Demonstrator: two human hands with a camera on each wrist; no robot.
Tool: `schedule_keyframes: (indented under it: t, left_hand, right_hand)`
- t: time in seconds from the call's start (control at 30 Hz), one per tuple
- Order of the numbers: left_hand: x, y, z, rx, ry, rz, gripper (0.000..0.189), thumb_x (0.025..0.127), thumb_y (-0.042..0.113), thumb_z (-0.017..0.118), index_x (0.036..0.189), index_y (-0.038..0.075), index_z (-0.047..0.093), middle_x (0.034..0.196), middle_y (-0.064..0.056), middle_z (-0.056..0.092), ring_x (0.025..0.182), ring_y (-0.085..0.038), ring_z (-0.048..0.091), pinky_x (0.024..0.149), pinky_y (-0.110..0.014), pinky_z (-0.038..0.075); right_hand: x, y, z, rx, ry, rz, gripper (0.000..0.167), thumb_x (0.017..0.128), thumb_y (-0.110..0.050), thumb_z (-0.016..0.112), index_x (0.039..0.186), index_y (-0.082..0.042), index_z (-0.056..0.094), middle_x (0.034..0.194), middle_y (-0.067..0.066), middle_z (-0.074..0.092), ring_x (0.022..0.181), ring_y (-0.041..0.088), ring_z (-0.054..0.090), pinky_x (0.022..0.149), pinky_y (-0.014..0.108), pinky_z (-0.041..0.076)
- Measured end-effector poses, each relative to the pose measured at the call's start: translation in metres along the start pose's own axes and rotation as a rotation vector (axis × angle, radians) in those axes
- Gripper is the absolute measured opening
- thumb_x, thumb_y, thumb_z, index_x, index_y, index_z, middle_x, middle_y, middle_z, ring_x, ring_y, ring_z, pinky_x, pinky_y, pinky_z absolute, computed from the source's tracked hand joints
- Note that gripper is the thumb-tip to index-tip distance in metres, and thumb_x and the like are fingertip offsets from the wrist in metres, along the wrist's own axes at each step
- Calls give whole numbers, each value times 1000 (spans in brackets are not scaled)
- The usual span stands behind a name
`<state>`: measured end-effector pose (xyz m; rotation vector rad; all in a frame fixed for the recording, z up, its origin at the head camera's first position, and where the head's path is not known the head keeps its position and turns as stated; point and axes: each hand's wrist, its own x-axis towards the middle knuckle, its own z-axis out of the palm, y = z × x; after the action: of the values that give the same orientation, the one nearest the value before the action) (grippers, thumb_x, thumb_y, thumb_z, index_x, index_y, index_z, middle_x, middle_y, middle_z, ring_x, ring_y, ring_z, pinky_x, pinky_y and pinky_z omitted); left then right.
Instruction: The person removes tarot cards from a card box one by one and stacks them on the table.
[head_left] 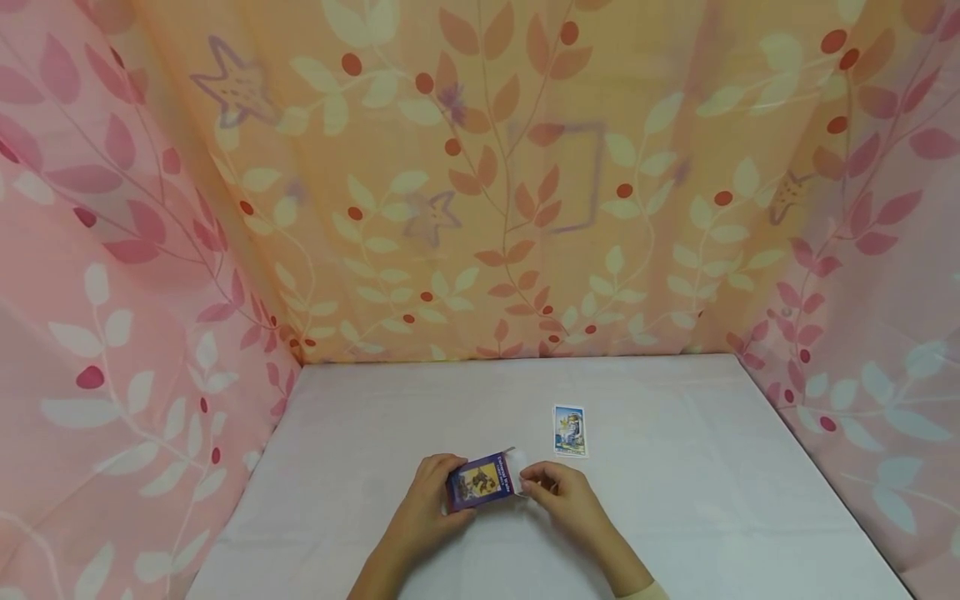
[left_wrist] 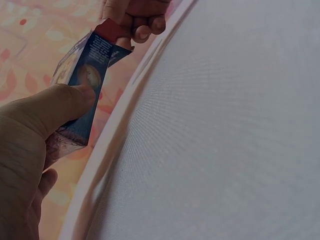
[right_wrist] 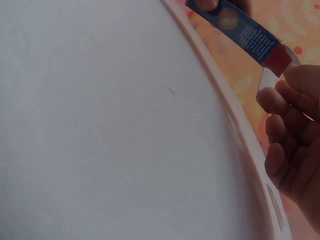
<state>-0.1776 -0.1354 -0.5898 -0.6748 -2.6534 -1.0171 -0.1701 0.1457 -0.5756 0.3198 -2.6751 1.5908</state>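
A dark blue tarot card box with a picture on its front is held above the table by my left hand. The left thumb lies along the printed narrow side of the box in the left wrist view. At the box's right end the top stands open, with its pale inner flap folded out. My right hand pinches the flap edge between thumb and index finger, its other fingers curled loosely below. Beyond the right hand, a small stack of picture cards lies face up; the box's inside is hidden.
A white cloth covers the table. Patterned curtains surround it, with an orange one along the back and pink ones at the left and right.
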Motion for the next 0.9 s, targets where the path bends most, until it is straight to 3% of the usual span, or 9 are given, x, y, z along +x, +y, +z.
schedule_keyframes:
  t: [0.9]
  left_hand:
    - [0, 4, 0, -25, 14, 22, 79, 70, 34, 93, 139, 24, 55, 134, 14, 54, 129, -9, 47, 115, -40, 46]
  right_hand:
    - [-3, -5, 7, 87, -46, 27, 20, 95, -33, 72, 107, -18, 75, 89, -7, 73, 73, 9, 64, 62, 23, 56]
